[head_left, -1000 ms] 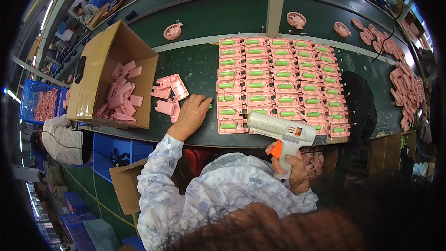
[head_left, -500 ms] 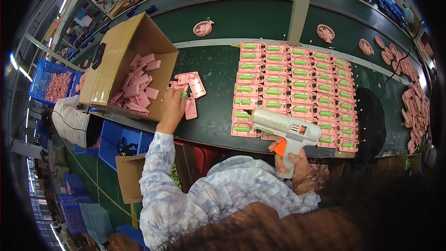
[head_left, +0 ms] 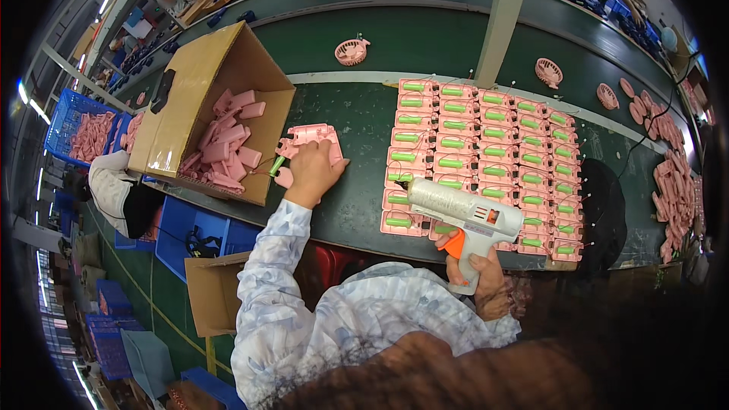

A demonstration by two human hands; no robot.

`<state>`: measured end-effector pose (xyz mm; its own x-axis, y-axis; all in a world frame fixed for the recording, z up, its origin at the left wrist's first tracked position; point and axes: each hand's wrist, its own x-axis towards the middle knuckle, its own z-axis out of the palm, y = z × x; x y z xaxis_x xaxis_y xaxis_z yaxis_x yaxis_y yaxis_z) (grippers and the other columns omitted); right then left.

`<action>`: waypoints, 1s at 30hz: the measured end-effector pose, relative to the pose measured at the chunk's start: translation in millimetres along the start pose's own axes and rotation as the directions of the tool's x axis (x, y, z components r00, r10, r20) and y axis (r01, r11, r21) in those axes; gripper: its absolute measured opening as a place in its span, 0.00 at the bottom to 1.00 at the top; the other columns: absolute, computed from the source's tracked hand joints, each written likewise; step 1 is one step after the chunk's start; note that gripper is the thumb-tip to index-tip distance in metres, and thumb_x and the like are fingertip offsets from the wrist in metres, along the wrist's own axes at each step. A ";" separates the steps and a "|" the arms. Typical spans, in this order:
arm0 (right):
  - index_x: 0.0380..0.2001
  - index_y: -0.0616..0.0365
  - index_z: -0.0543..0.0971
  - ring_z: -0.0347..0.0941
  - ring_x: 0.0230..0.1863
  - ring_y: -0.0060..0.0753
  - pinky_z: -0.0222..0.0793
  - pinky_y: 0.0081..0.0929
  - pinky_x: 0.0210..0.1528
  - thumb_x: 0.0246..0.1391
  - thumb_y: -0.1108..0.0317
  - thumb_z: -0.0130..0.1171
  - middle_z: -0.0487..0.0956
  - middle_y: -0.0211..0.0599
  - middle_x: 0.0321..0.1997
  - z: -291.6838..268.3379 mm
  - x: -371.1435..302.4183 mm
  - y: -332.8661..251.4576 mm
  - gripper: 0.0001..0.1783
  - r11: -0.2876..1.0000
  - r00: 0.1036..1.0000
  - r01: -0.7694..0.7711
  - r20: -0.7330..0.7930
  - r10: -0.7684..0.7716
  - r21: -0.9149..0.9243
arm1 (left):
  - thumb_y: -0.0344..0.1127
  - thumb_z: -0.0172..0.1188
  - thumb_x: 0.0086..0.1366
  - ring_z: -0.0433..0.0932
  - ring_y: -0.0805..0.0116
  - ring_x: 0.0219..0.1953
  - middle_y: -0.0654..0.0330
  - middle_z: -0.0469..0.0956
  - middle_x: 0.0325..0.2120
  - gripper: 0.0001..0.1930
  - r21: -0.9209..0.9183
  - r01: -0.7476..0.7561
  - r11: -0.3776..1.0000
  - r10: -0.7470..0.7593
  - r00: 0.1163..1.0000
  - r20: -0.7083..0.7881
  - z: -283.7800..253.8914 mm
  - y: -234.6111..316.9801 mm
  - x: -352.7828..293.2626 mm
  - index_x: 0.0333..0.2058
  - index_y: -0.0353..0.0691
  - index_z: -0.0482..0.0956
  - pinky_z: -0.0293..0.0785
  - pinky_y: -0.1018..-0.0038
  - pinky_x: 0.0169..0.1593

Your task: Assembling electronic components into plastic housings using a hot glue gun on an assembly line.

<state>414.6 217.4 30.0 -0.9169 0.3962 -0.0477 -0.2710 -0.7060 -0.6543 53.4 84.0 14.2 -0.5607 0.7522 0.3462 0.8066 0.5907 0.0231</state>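
My left hand (head_left: 313, 171) presses flat on pink shells (head_left: 310, 142) near the worktop's (head_left: 357, 118) left edge; the right hand (head_left: 480, 277) grips the glue gun (head_left: 463, 216), whose nozzle, probably hot, could smear the battery-filled shells (head_left: 486, 153) below.

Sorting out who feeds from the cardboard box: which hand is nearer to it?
Left. The left hand rests on pink parts just right of the box; the right hand holds the glue gun, far off.
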 end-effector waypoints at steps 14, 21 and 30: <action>0.54 0.72 0.67 0.69 0.18 0.29 0.65 0.26 0.19 0.52 0.60 0.59 0.77 0.60 0.50 0.9 -1.3 -3.6 0.32 0.999 0.996 0.019 0.087 -0.016 -0.035 | 0.43 0.64 0.59 0.82 0.47 0.30 0.50 0.81 0.29 0.13 -0.045 0.104 0.994 -0.109 0.986 -0.128 35.2 -32.4 31.9 0.33 0.39 0.79 0.77 0.54 0.32; 0.54 0.73 0.67 0.70 0.18 0.29 0.66 0.26 0.19 0.52 0.59 0.59 0.77 0.59 0.50 -12.6 -1.3 -1.7 0.32 0.997 0.997 0.028 0.076 -0.022 -0.067 | 0.42 0.69 0.52 0.80 0.50 0.36 0.51 0.81 0.28 0.13 -0.234 -0.069 0.970 0.076 0.997 0.021 -2.9 -3.9 12.5 0.28 0.41 0.78 0.76 0.57 0.38; 0.55 0.71 0.66 0.69 0.18 0.28 0.66 0.25 0.19 0.53 0.59 0.58 0.77 0.58 0.50 -19.9 0.6 7.3 0.32 0.998 0.994 -0.011 0.105 0.017 -0.062 | 0.37 0.71 0.50 0.76 0.52 0.40 0.55 0.78 0.32 0.14 -0.287 -0.164 0.944 0.171 0.985 0.000 -40.3 12.2 -0.9 0.33 0.39 0.78 0.75 0.60 0.43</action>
<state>417.8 224.3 10.2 -0.9472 0.3201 0.0207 -0.2425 -0.6726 -0.6992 71.3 78.8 51.9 -0.4142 0.8423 0.3450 0.9069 0.3501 0.2343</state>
